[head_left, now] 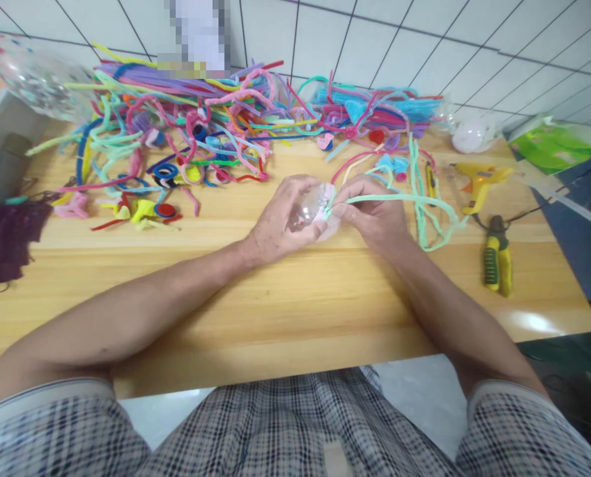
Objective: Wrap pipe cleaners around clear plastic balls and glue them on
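Note:
My left hand (pixel 279 222) is wrapped round a clear plastic ball (pixel 305 211) above the middle of the table. Pink and mint-green fuzzy strips ring the ball's right side. My right hand (pixel 370 209) presses close against that side, its thumb and fingers pinching a mint-green pipe cleaner (pixel 395 197). The pipe cleaner's long end runs out to the right past the hand and bends back in loose loops. Just where its near end meets the ball is partly hidden by my fingertips.
Piled pipe cleaners (pixel 176 99) in many colours line the table's back. On the right lie a yellow glue gun (pixel 479 182), yellow-and-black pliers (pixel 497 258) and a green packet (pixel 554 144). A confetti-filled clear balloon (pixel 40 76) and dark purple material (pixel 12 232) are at left.

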`<state>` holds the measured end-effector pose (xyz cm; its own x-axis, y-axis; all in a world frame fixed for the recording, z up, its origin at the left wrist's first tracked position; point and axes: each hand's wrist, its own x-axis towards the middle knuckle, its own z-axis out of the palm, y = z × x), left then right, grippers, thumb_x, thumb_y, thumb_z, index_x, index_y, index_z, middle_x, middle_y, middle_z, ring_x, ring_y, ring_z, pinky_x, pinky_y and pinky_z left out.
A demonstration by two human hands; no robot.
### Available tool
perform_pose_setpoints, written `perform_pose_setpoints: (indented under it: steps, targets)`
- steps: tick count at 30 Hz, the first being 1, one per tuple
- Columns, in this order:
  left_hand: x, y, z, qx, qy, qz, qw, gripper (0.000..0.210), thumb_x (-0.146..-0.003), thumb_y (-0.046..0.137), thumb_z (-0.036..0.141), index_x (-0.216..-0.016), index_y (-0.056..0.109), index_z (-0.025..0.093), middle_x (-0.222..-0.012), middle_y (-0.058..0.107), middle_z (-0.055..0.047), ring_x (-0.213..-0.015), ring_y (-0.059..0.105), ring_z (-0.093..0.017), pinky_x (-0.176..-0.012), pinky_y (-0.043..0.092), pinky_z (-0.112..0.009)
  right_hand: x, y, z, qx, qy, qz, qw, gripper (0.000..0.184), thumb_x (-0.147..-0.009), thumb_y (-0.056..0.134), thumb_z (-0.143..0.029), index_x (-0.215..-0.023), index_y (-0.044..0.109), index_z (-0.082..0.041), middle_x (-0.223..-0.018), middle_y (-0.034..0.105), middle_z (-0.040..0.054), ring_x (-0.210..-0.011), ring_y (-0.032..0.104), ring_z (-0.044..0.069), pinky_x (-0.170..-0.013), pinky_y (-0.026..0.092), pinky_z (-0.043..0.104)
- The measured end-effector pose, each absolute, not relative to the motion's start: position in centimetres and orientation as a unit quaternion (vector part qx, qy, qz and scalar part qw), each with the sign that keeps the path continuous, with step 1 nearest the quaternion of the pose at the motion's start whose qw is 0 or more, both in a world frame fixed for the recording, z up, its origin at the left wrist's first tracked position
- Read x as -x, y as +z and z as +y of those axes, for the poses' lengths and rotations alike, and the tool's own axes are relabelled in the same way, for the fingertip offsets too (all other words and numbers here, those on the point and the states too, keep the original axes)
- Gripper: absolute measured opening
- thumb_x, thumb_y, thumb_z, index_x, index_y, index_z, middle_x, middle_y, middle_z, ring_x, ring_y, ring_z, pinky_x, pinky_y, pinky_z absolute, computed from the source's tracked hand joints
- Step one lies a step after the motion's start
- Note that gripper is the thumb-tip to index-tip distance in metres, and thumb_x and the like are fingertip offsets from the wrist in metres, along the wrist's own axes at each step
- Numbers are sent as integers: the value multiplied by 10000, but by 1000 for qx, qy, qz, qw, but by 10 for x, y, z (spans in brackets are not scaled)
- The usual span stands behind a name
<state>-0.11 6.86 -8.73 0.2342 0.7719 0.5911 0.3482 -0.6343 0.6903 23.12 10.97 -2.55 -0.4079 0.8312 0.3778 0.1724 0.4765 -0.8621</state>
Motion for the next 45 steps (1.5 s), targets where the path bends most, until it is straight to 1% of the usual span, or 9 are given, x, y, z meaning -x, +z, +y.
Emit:
perform_pose_setpoints:
  steps: [4, 9, 15, 21, 25, 34, 38, 41, 45]
  targets:
    - [1, -87, 69, -758, 498, 363, 213, 662, -1016, 789, 615, -1545, 573, 281, -1529, 715, -152, -1438, 699, -355, -1258, 593, -566, -230, -26, 107, 344, 390, -740, 426, 491, -857, 964, -751, -820, 809, -286, -846, 709, 13, -793, 604, 198, -741, 490, 370]
    - [1, -88, 69, -765, 508, 347, 192, 630, -1016, 788, 529, -1551, 570, 276, -1524, 715, -151, -1443, 700, -349, -1256, 600, -562, -229, -23, 105, 341, 389, -742, 427, 441, -870, 986, -673, -807, 799, -279, -814, 695, 5, -773, 598, 193, -728, 481, 365]
    - [1, -87, 69, -770, 489, 362, 192, 646, -1009, 781, 536, -1556, 560, 272, -1545, 709, -164, -1458, 690, -353, -1262, 600, -573, -230, -19, 103, 348, 409, -735, 415, 404, -862, 998, -609, -811, 785, -270, -828, 730, 12, -773, 609, 192, -698, 489, 351]
    - [1, -87, 69, -767, 504, 346, 194, 631, -1006, 782, 511, -1546, 563, 269, -1516, 716, -153, -1443, 696, -353, -1261, 590, -551, -228, -18, 99, 353, 402, -734, 418, 329, -890, 973, -497, -809, 769, -252, -815, 720, 3, -753, 607, 174, -674, 475, 331]
    - [0, -84, 66, -765, 503, 349, 201, 613, -1017, 768, 482, -1548, 563, 256, -1519, 712, -156, -1450, 691, -344, -1268, 582, -524, -228, -16, 97, 365, 390, -740, 410, 302, -905, 955, -458, -815, 756, -250, -829, 719, 0, -770, 621, 174, -691, 494, 328]
    - [-3, -63, 53, -739, 468, 412, 256, 598, -1021, 789, 483, -1532, 580, 252, -1543, 709, -141, -1450, 698, -325, -1277, 584, -496, -228, -14, 99, 363, 389, -744, 404, 367, -893, 959, -525, -787, 737, -253, -787, 706, -5, -754, 596, 174, -678, 485, 323]
    - [-5, -60, 49, -719, 473, 427, 279, 582, -1043, 777, 545, -1501, 584, 241, -1503, 719, -147, -1400, 716, -332, -1225, 612, -500, -225, -10, 96, 365, 384, -748, 399, 356, -898, 950, -507, -771, 743, -247, -783, 705, -4, -752, 589, 175, -712, 478, 340]
    - [-5, -59, 47, -705, 475, 435, 297, 559, -1072, 743, 580, -1490, 596, 238, -1497, 725, -141, -1395, 721, -321, -1230, 612, -494, -223, -8, 93, 368, 386, -747, 398, 378, -895, 957, -528, -767, 746, -242, -783, 703, 1, -761, 596, 182, -721, 462, 352]
    - [-5, -60, 47, -696, 480, 435, 310, 536, -1060, 751, 538, -1481, 598, 245, -1518, 725, -137, -1434, 704, -325, -1263, 601, -514, -224, -8, 92, 363, 425, -733, 387, 375, -916, 947, -548, -813, 764, -237, -822, 728, 4, -771, 618, 176, -730, 481, 345]
